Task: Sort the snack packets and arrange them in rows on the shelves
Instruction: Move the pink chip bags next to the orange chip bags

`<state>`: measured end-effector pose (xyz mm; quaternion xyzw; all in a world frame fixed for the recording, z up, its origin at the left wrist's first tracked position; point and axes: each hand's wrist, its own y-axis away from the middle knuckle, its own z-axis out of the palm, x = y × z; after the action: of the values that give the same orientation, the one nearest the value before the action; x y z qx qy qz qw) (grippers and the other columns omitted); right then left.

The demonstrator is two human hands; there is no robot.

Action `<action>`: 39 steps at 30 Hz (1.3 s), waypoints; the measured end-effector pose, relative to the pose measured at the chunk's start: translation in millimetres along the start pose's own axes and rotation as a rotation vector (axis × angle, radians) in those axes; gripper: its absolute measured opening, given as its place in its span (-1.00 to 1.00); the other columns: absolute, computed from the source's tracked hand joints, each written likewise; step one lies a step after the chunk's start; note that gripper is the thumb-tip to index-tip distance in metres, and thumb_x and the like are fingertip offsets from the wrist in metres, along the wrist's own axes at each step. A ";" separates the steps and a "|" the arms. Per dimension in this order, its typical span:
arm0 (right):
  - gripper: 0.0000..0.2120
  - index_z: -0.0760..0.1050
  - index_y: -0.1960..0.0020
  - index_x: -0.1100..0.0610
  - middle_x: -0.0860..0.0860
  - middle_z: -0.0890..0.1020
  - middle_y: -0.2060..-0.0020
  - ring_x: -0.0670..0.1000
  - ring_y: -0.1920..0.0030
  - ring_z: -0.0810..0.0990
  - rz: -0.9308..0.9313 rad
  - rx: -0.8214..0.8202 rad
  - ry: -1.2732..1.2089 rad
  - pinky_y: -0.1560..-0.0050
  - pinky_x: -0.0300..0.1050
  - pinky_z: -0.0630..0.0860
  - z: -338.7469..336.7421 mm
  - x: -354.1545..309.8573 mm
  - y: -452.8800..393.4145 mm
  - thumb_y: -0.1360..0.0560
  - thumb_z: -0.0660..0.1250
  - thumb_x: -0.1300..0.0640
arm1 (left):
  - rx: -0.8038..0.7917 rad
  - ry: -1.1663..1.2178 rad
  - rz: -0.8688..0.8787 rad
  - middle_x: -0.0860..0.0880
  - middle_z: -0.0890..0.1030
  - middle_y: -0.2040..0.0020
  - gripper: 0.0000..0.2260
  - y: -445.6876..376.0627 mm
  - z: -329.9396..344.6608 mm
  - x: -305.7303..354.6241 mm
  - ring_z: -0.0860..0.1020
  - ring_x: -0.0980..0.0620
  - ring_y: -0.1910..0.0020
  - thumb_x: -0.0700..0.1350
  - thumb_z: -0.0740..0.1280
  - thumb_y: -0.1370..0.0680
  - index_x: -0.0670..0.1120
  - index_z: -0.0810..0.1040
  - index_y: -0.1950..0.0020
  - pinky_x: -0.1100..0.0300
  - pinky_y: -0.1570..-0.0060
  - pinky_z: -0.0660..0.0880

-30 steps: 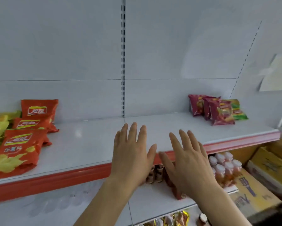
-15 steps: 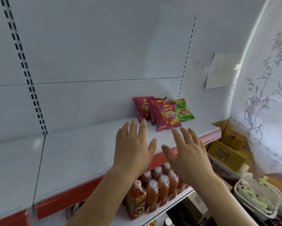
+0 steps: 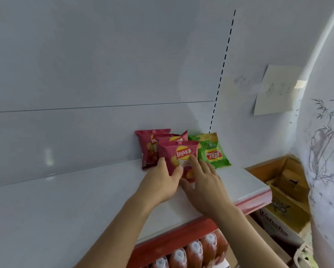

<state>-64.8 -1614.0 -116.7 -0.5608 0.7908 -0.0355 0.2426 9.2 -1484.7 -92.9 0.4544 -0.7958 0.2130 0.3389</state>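
The white shelf (image 3: 75,200) now fills the view. Both hands have reached its far right end: the left hand (image 3: 160,182) pinches the front red packet (image 3: 178,157), the right hand (image 3: 205,182) spreads flat fingers against it, so sorting begins.

The left hand (image 3: 161,183) and right hand (image 3: 203,187) cover the bottom of the front red packet (image 3: 178,154). Behind that packet, two more red packets (image 3: 148,149) are partly hidden. Just past the right hand's fingers, the green packet (image 3: 213,151) has its left edge tucked behind the red ones. Below the arms, the bottles (image 3: 194,252) are cut off by the bottom edge. Right of the right hand, the writing on the paper note (image 3: 276,89) is too faint to read.
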 end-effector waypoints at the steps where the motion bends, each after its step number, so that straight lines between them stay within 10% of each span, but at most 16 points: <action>1: -0.32 0.04 -0.61 -0.04 -0.05 0.30 -0.52 0.02 -0.51 0.25 -0.047 0.020 -0.055 -0.48 -0.04 0.24 2.7 3.4 -2.6 -0.61 0.23 -0.20 | 0.033 0.064 -0.035 0.00 0.61 -0.28 -0.55 -6.0 2.4 1.0 0.59 -0.05 -0.21 0.23 0.22 -0.66 0.01 0.40 -0.44 0.04 -0.20 0.54; 9: -0.67 0.46 -0.30 0.00 -0.34 0.58 0.06 -0.27 0.09 0.58 -0.303 0.243 -0.452 0.20 -0.32 0.53 3.9 16.0 -23.0 -0.57 0.27 0.23 | 0.348 0.319 -0.142 0.10 0.60 -0.17 -0.58 -15.9 1.1 7.5 0.62 0.07 -0.09 0.17 0.40 -0.59 0.04 0.39 -0.35 0.26 0.08 0.58; 15: -0.32 0.12 -0.57 0.04 0.02 0.47 -0.38 0.16 -0.35 0.44 -0.138 0.109 -0.225 -0.26 0.04 0.45 11.5 18.0 -60.1 -0.57 0.33 -0.09 | 0.518 0.407 -0.204 0.08 0.59 -0.15 -0.60 -11.2 -16.0 -17.1 0.61 0.07 -0.03 0.06 0.40 -0.61 0.00 0.32 -0.35 0.24 0.11 0.52; 20: -0.05 -0.22 -0.62 -0.04 -0.01 0.60 -0.18 0.13 -0.15 0.45 -0.167 0.000 0.014 -0.10 0.00 0.45 26.3 10.4 -73.2 -0.50 0.25 -0.37 | 0.579 0.366 -0.239 0.06 0.57 -0.15 -0.58 -5.9 -34.4 -30.6 0.59 -0.05 -0.09 0.03 0.38 -0.64 -0.04 0.31 -0.41 0.10 -0.04 0.51; 29: -0.37 0.39 -0.50 0.12 0.03 0.64 0.01 0.03 0.13 0.59 -0.446 0.477 -0.402 0.26 -0.06 0.56 9.9 16.0 -64.0 -0.48 0.52 0.19 | 0.593 0.359 -0.238 0.04 0.58 -0.23 -0.42 0.3 -49.1 -39.4 0.63 -0.06 -0.09 -0.03 0.37 -0.65 0.04 0.16 -0.58 0.12 0.05 0.59; 35: -0.36 0.30 -0.56 0.04 -0.07 0.56 -0.08 -0.06 0.04 0.58 -0.631 0.251 -0.520 0.12 -0.05 0.59 18.1 -7.5 -50.5 -0.54 0.45 0.14 | 0.528 0.426 -0.134 0.18 0.45 -0.35 -0.39 7.4 -47.5 -21.8 0.59 0.16 -0.02 0.22 0.10 -0.68 0.31 -0.17 -0.64 0.37 0.13 0.53; 39: -0.39 0.19 -0.59 -0.03 -0.09 0.54 -0.11 -0.01 0.00 0.59 -0.648 0.124 -0.501 0.09 0.01 0.60 22.9 -16.9 -47.6 -0.60 0.29 -0.07 | 0.474 0.533 -0.121 0.14 0.53 -0.39 -0.07 14.8 -50.4 -17.7 0.65 0.04 -0.19 0.45 0.31 -0.37 0.37 -0.12 -0.61 -0.01 -0.20 0.63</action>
<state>-9.5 -1611.3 -115.4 -0.7562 0.4864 -0.0200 0.4373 20.1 -1434.5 -72.2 0.4953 -0.5797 0.4820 0.4316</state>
